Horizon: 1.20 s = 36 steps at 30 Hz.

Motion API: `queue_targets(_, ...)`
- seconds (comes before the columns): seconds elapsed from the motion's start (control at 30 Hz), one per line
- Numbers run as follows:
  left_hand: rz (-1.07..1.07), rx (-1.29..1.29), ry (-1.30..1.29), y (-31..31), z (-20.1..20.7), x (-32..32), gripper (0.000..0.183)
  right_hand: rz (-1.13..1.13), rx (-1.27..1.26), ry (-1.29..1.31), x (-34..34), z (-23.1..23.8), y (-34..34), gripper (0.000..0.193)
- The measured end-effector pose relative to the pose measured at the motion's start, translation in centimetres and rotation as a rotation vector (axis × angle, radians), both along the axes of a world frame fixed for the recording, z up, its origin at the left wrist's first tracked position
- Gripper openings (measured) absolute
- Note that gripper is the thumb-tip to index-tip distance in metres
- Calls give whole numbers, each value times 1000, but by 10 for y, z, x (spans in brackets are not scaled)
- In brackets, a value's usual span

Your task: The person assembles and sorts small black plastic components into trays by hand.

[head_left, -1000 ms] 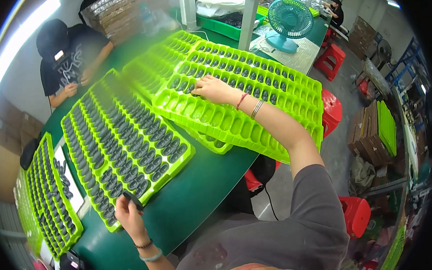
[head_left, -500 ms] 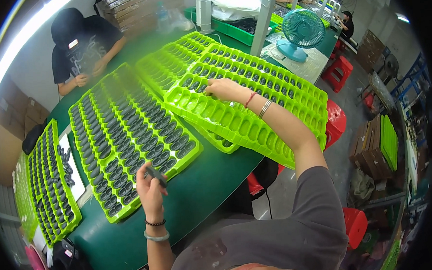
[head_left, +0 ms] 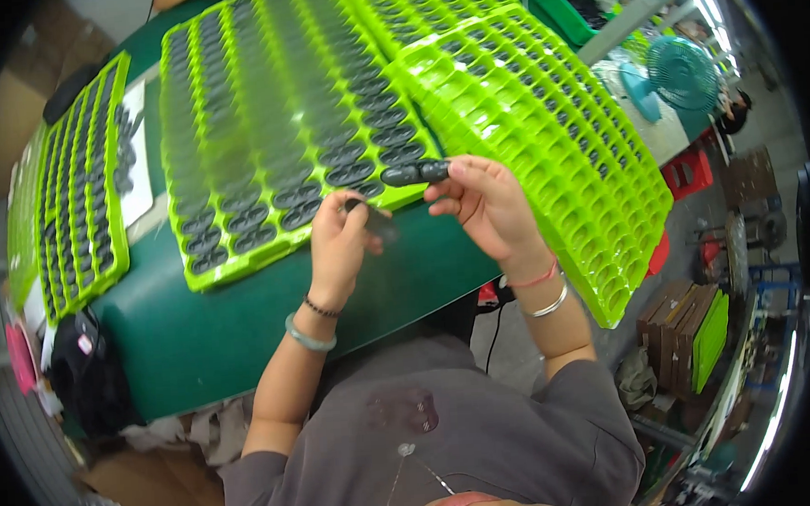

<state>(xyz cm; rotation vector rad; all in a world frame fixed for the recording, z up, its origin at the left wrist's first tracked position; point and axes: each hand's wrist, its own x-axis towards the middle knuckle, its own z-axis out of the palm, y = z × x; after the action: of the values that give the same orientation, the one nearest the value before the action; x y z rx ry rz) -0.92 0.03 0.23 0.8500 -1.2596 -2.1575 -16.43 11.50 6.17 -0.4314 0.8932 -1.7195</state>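
My left hand (head_left: 333, 248) is closed on a dark oval plastic piece (head_left: 378, 221), blurred by motion. Close beside it, my right hand (head_left: 492, 207) pinches a glossy black piece with two rounded lobes (head_left: 405, 174) between thumb and fingers. The two pieces are apart. Both hands are over the near edge of a lime-green tray (head_left: 207, 280), whose pockets hold rows of black oval parts. To the right lies another lime-green tray (head_left: 600, 309), with bare pockets along its near-left side and dark pieces in many of the others.
A third filled green tray (head_left: 113, 270) stands at the left, with loose dark parts (head_left: 127, 148) on a white sheet beside it. A dark bag (head_left: 95, 370) sits at the green table's (head_left: 271, 324) left corner. A teal fan (head_left: 680, 74) and red stools (head_left: 689, 174) are at the right.
My right hand has left the right-hand tray and come back beside my left hand, carrying the glossy black piece. My left hand keeps its oval piece. The head view has shifted downward.
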Motion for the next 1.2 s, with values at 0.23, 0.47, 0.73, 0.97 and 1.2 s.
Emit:
queue_targets(0.23,-130,143,175,-4,0,13,22,-253,-60,-157,66,-48,-8,19)
queue_targets(0.47,-225,-6,55,3,11,16,30,-300,14,-216,53,-57,4,18)
queue_targets(0.73,-241,-72,97,-3,5,15,27,-345,108,252,53,-50,6,13)
queue_targets(0.97,-204,-67,80,-2,6,15,22,-408,42,438,62,-67,3,10)
queue_targets(1.2,-210,-80,99,-2,6,15,22,-523,-54,620,71,-68,1,9)
